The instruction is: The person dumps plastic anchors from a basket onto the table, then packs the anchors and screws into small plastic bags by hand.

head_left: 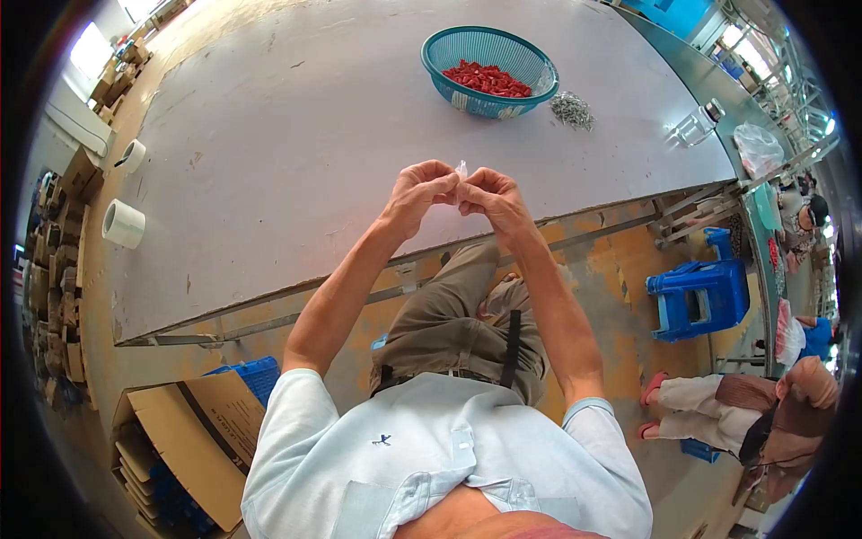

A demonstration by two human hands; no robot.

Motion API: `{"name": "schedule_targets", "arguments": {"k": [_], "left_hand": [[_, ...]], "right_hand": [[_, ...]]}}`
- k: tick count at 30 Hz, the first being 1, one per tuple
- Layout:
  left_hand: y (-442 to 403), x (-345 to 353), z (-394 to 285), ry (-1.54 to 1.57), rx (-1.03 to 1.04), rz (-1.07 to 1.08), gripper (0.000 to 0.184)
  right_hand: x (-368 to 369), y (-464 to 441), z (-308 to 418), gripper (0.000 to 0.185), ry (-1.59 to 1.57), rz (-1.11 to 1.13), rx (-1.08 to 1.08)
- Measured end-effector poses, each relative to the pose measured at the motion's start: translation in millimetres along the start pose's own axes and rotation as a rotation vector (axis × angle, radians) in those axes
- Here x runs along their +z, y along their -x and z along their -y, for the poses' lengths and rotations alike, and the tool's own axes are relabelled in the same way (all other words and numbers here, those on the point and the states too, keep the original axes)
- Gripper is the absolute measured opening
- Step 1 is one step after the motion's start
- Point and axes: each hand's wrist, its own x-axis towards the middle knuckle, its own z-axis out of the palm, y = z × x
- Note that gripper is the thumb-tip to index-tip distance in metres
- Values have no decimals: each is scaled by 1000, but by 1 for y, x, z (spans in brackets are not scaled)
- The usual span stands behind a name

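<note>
Near the table's front edge, my left hand (420,193) and my right hand (494,198) meet, both with fingers pinched on a small clear plastic bag (461,169). Its top pokes up between the fingertips; the fingers hide the rest, and I cannot make out what is inside. Beyond my hands stands a teal plastic basket (440,81) holding many small red pieces (489,79). Touching or close to the basket's right side is a little heap of silvery metal parts (572,110), too small to name.
The grey table (296,162) has tape rolls (124,224) at its left edge and a clear bottle (696,126) at the right corner. A blue stool (705,292) stands on the floor at right, a cardboard box (193,440) at lower left. People sit at the far right.
</note>
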Motion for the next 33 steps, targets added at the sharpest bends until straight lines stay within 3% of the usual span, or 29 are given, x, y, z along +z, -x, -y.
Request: {"name": "schedule_targets", "arguments": {"k": [4, 6, 9, 12, 15, 19, 23, 25, 27, 28, 30, 33], "left_hand": [[-8, 9, 4, -136, 97, -33, 15], [-13, 9, 4, -386, 191, -154, 13], [-18, 6, -4, -373, 213, -127, 11], [-20, 1, -11, -648, 338, -74, 9], [-21, 0, -23, -719, 315, -36, 10], [-34, -8, -15, -607, 274, -10, 9], [-44, -18, 7, -504, 332, -63, 9], [-44, -15, 10, -466, 340, -96, 8], [-43, -16, 11, -718, 494, -184, 7], [-42, -15, 15, -711, 485, -192, 7], [-44, -16, 15, -757, 675, -258, 7], [-43, -19, 7, -904, 645, -293, 8]], "right_hand": [[4, -5, -6, 13, -111, -67, -43], [13, -10, -6, 15, -165, -111, -82], [16, -14, -2, 18, -173, -111, -51], [14, -16, 13, 21, -12, -97, -44], [11, -24, 14, 19, 86, -83, -75], [11, -36, 13, 17, 117, -107, -168], [13, -46, 6, 17, 170, -228, -233], [18, -48, 0, 16, 553, -273, -420], [19, -47, 0, 13, 589, -312, -439], [21, -46, 3, 12, 592, -324, -447], [28, -52, 2, 11, 585, -313, -457], [29, -58, 0, 11, 806, -372, -576]]}}
